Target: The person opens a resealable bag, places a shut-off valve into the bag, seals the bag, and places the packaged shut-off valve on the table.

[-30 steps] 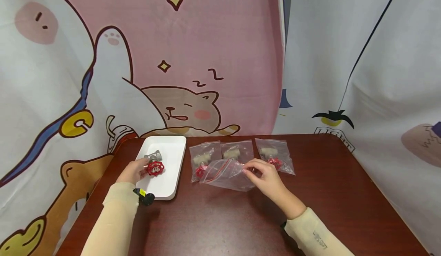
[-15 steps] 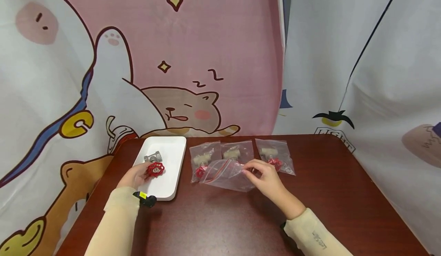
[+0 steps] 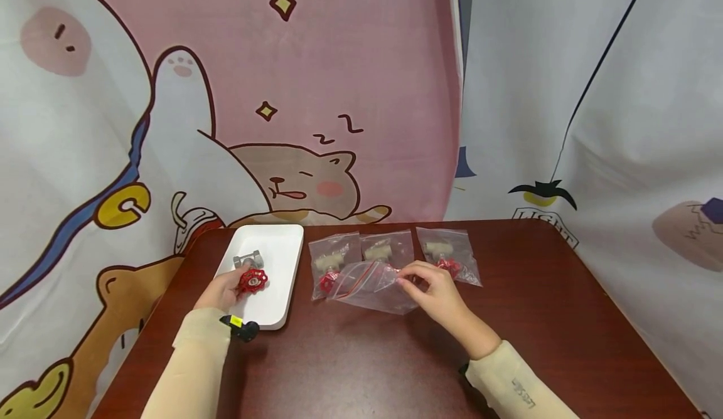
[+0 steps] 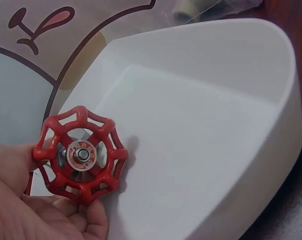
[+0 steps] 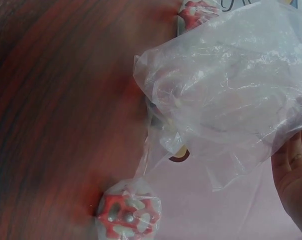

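My left hand [image 3: 219, 291] grips a metal valve with a red handwheel [image 3: 252, 280] at the white tray's left side. In the left wrist view the handwheel [image 4: 112, 172] faces the camera, with my fingers curled beneath it; the valve body is mostly hidden behind the wheel. Between thumb and fingers, my right hand [image 3: 437, 288] pinches the edge of a clear zip bag [image 3: 375, 293] with a red seal line. That bag looks flat and unfilled, and it overlaps bagged valves behind it. The right wrist view shows the crinkled film [image 5: 231, 90] beside my fingers [image 5: 293, 175].
The white tray [image 3: 285, 268] stands at the table's back left. Two bagged valves lie side by side near the middle, one bag [image 3: 319, 249] partly under the film. Another bagged valve [image 3: 449, 256] lies behind my right hand. A printed curtain [image 3: 384, 93] hangs behind the dark table [image 3: 339, 362].
My left hand has shifted its grip on the valve, which has moved slightly toward me within the tray area. The right hand and the zip bag have stayed put.
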The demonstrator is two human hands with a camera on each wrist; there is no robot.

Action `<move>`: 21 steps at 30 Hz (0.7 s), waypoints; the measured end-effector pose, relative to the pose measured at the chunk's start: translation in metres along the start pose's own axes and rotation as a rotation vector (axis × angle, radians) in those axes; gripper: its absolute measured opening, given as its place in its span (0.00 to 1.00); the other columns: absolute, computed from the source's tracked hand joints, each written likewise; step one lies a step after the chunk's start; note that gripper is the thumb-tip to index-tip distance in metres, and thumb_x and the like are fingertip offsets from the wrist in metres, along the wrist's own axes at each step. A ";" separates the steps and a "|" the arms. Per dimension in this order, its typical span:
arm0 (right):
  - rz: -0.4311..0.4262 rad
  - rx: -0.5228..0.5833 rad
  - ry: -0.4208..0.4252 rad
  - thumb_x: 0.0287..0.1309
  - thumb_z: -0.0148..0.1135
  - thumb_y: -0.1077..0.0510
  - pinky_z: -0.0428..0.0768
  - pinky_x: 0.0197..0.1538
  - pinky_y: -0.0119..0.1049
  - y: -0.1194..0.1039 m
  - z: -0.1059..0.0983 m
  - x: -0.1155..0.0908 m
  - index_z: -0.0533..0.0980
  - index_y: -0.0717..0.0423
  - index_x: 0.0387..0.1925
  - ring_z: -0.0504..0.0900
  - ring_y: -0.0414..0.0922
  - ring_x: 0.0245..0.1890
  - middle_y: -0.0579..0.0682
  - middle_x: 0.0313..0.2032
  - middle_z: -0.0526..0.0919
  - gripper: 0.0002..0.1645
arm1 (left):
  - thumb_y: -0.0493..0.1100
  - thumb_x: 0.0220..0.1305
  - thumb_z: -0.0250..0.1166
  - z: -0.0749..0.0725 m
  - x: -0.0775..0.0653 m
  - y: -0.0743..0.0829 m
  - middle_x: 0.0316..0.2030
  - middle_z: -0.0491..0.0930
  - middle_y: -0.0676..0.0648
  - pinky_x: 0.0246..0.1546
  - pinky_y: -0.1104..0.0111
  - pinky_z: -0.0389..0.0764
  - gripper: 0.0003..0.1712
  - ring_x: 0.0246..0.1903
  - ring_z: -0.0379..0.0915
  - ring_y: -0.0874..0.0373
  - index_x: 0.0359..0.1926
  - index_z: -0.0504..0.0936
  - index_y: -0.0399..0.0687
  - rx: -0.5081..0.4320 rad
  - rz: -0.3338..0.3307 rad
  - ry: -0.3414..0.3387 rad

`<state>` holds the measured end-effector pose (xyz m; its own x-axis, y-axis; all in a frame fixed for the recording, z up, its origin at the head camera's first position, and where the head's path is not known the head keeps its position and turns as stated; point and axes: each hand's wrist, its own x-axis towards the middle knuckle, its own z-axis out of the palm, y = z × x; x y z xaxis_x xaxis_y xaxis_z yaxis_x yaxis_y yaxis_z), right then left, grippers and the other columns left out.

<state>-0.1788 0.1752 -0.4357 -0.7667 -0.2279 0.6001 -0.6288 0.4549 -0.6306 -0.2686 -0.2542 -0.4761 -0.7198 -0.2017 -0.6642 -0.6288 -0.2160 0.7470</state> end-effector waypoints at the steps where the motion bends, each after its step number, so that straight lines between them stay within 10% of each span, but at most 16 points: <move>1: 0.001 0.004 -0.003 0.51 0.69 0.65 0.74 0.26 0.27 0.002 0.000 -0.001 0.82 0.52 0.32 0.75 0.35 0.27 0.45 0.31 0.84 0.06 | 0.52 0.66 0.58 0.000 0.000 -0.001 0.66 0.58 0.44 0.57 0.69 0.66 0.39 0.54 0.59 0.54 0.71 0.53 0.42 0.007 0.007 0.005; 14: 0.011 -0.003 0.027 0.45 0.68 0.73 0.75 0.23 0.37 -0.019 -0.005 0.003 0.81 0.61 0.29 0.75 0.41 0.25 0.52 0.28 0.83 0.08 | 0.60 0.61 0.59 0.006 -0.001 0.003 0.54 0.64 0.50 0.48 0.74 0.65 0.46 0.49 0.58 0.59 0.71 0.52 0.43 -0.054 0.051 -0.023; 21: 0.017 -0.006 0.016 0.46 0.68 0.72 0.75 0.23 0.38 -0.018 -0.006 0.003 0.81 0.62 0.29 0.74 0.39 0.25 0.53 0.28 0.83 0.07 | 0.58 0.67 0.52 0.008 -0.008 0.009 0.32 0.74 0.57 0.45 0.74 0.66 0.17 0.40 0.63 0.63 0.48 0.68 0.52 -0.173 0.097 -0.105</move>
<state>-0.1689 0.1710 -0.4195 -0.7754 -0.2062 0.5969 -0.6146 0.4634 -0.6383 -0.2707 -0.2465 -0.4643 -0.8067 -0.1308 -0.5763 -0.5021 -0.3628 0.7851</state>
